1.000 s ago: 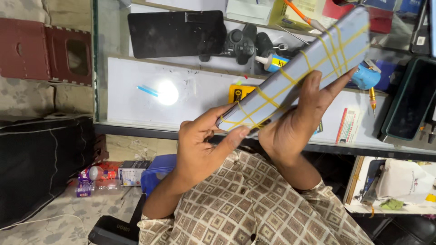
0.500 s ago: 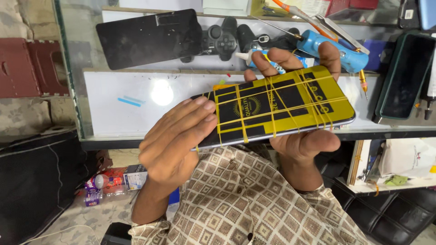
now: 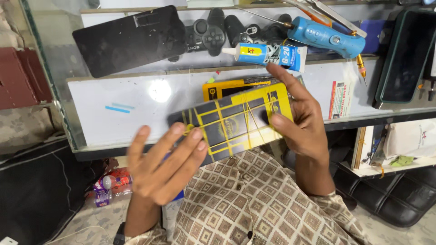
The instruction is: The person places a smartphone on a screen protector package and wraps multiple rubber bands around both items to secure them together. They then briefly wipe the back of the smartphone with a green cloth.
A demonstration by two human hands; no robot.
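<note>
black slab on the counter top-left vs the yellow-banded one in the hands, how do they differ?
The black slab lies bare on the glass counter, touched by neither hand; the banded slab is held above the counter, gripped at its right end by the right hand, with the left hand touching its left end. The black slab has no wrapping; the banded slab is crossed by yellow rubber bands. Both are flat, dark and rectangular.

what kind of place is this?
Probably a small phone or electronics repair counter. On the glass counter lie a glue tube, a blue hand tool and game controllers, and both hands hold a phone bound with yellow rubber bands.
</note>
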